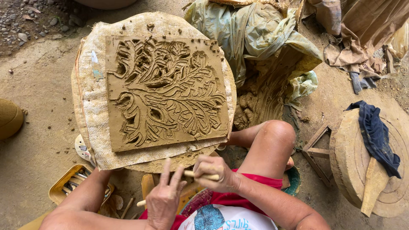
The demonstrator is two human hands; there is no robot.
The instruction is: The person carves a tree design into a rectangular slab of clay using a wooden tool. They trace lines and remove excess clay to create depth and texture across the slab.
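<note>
A thin wooden stick (200, 174) — pale, lying level, gripped mid-shaft — just below the carved clay slab (165, 91).

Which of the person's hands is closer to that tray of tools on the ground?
Left. The left hand is just right of the yellow tool tray; the right hand, gripping a wooden stick, is farther right.

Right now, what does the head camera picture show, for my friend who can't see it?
A square clay slab carved with swirling leaves lies on a cloth-covered round stand. Below it, the right hand grips a thin wooden tool, and the left hand rests open beside it.
</note>
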